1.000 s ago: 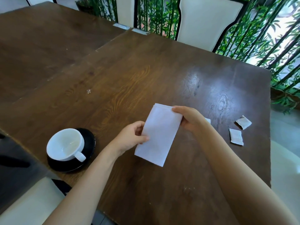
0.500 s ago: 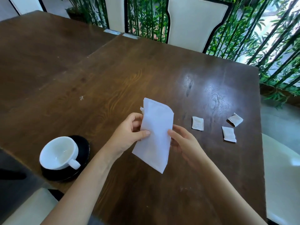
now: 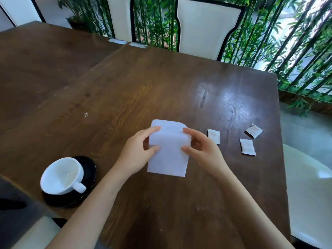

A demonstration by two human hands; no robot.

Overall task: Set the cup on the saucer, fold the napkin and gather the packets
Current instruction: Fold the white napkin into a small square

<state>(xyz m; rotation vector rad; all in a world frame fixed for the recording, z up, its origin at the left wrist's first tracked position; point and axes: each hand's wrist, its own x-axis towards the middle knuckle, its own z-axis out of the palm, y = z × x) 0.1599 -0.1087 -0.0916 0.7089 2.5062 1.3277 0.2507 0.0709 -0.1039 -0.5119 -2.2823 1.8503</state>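
A white folded napkin (image 3: pixel 168 159) is held upright over the middle of the dark wooden table (image 3: pixel 161 83). My left hand (image 3: pixel 138 151) pinches its left edge and my right hand (image 3: pixel 201 150) pinches its right edge, thumbs in front. A white cup (image 3: pixel 62 176) sits on a black saucer (image 3: pixel 88 168) at the near left, handle pointing toward me. Three small white packets lie flat to the right: one (image 3: pixel 213 136) beside my right hand, one (image 3: pixel 248 147) further right, one (image 3: pixel 253 130) behind it.
A white-backed chair (image 3: pixel 206 27) stands at the table's far side in front of green bamboo. A second table (image 3: pixel 36 56) adjoins at the left. Pale seat cushions show at the right edge (image 3: pixel 309 186) and near left.
The napkin has turned from a tilted strip to square-on and looks shorter. My right hand has shifted from the napkin's lower right edge up to its right side, level with my left.
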